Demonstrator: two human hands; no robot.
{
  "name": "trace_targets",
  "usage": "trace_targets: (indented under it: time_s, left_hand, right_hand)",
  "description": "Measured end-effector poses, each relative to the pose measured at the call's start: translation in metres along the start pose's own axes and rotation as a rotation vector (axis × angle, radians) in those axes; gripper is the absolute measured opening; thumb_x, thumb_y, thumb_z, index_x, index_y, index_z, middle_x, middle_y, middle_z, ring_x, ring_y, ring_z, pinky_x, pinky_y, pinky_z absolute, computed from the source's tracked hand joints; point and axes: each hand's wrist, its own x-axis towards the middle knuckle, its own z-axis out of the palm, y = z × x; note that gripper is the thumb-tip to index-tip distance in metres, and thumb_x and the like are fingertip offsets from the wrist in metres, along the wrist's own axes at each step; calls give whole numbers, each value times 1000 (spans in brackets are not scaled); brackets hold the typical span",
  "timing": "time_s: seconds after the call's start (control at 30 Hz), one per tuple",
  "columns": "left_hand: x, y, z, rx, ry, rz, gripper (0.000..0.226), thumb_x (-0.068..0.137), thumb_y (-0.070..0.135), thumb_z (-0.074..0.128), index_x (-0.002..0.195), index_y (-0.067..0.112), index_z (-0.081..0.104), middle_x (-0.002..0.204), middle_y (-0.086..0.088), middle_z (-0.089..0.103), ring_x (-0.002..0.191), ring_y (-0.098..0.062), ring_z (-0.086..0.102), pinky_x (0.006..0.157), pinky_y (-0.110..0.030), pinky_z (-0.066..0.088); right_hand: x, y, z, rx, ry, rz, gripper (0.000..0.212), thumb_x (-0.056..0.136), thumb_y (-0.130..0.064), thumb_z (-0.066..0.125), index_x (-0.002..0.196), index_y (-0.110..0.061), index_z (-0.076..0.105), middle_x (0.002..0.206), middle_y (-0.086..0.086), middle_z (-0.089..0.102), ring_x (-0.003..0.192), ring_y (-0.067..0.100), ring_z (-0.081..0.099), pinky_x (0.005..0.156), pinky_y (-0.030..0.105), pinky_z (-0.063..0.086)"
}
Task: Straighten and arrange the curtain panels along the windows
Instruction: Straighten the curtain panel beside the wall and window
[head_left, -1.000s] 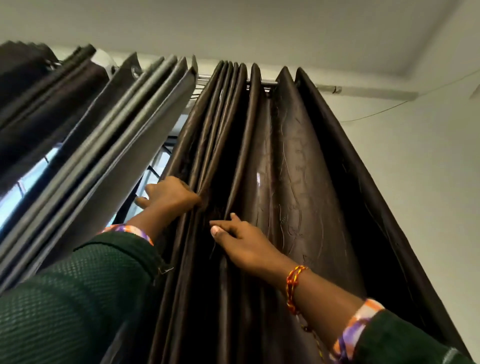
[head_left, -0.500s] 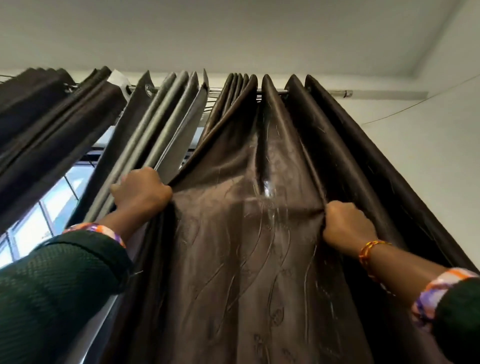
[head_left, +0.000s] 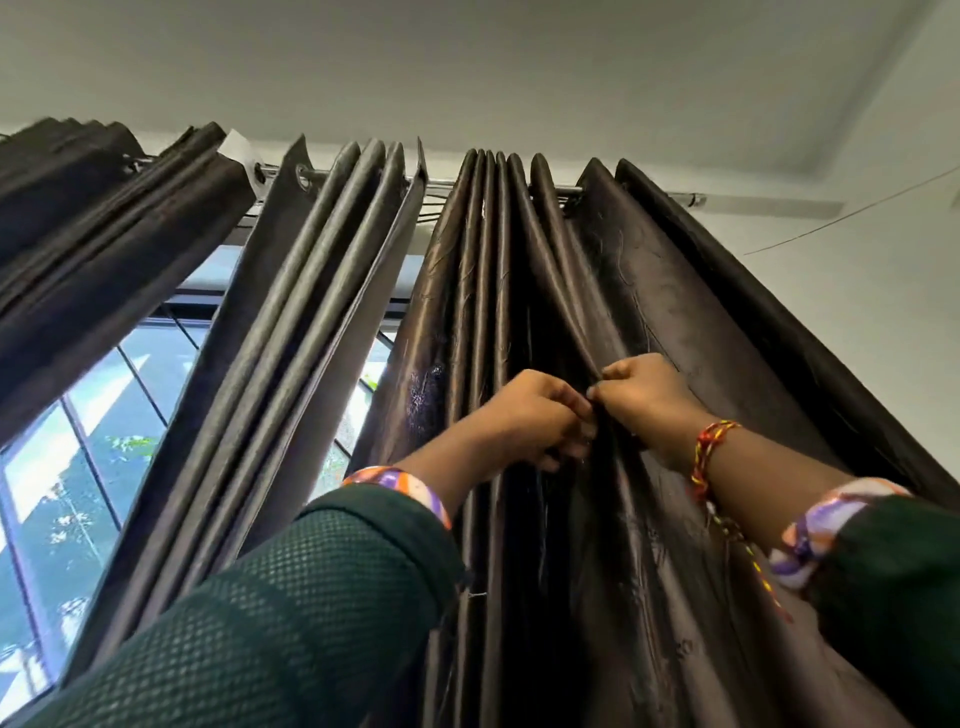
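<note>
Against the window (head_left: 93, 415) at left hangs a grey curtain panel (head_left: 291, 332); beside it, on the curtain rod (head_left: 441, 182), our brown curtain panel (head_left: 649, 291). Our left hand (head_left: 530, 415) and right hand (head_left: 644, 395), knuckles touching, each pinch its folds.

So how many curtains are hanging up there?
3: a dark one at far left, a grey one in the middle, and the brown one being held. More may hang out of view.
</note>
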Motion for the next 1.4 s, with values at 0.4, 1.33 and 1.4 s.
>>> trace_targets:
  time_s: [0.4, 1.33, 1.4]
  left_hand:
    - [-14, -80, -46, 1140, 213, -189, 33, 87, 43, 46, 106, 20, 60, 116, -3, 61, 117, -28, 49, 105, -50, 24]
    - [85, 25, 63, 762, 269, 35, 36, 95, 24, 41, 123, 3, 46, 126, -19, 53, 108, -35, 56, 70, -35, 51]
    - [104, 33, 88, 589, 270, 45, 36, 96, 26, 39, 124, 3, 43, 125, -21, 51, 104, -35, 58, 54, -32, 54]
  right_hand:
    - [-17, 14, -49, -433, 332, -8, 40, 84, -2, 53, 124, -6, 56, 120, 25, 58, 111, 43, 54, 96, 46, 47]
    - [38, 73, -61, -522, 78, -326, 52, 74, 0, 58, 123, -19, 61, 121, 12, 63, 112, 31, 58, 96, 37, 48]
    - [49, 92, -84, -489, 88, -319, 52, 77, 0, 58, 126, -17, 59, 128, 10, 59, 118, 30, 55, 102, 34, 44]
